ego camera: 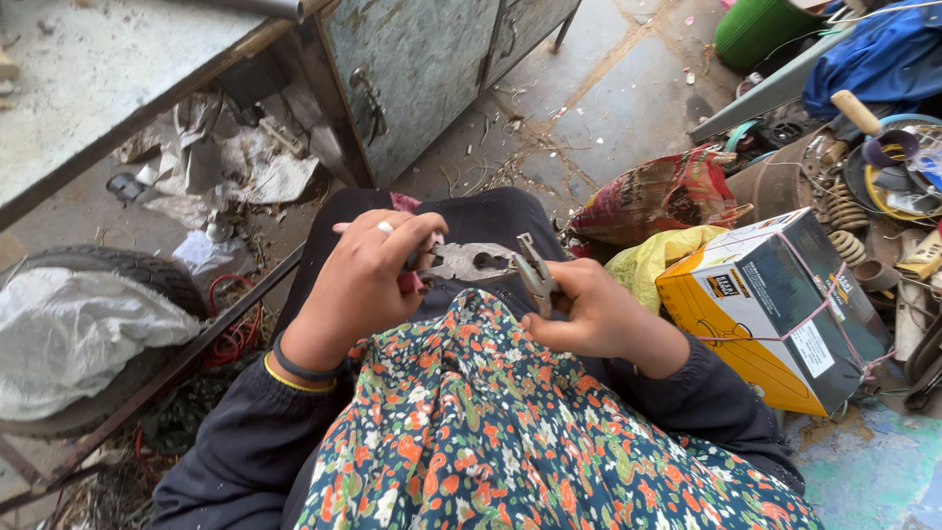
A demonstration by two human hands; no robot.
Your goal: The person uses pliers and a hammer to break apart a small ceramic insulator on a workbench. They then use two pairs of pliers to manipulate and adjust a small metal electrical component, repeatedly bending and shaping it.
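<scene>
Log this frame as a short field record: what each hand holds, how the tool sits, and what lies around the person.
left hand: wrapped around the handles of the pliers, ring on one finger
right hand: pinching a small metal piece at the pliers' nose
pliers: lying roughly level across the lap, nose toward the right hand
clothing: dark sleeves, floral cloth over the knees
right side: yellow and black box tied with string, yellow bag
left side: tyre, grey metal cabinet

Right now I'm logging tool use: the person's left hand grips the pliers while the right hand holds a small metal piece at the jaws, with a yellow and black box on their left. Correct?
Nearly. The head view shows the yellow and black box on the person's right, not left. The left hand does grip the pliers, and the right hand holds the small metal piece at the jaws.
</scene>
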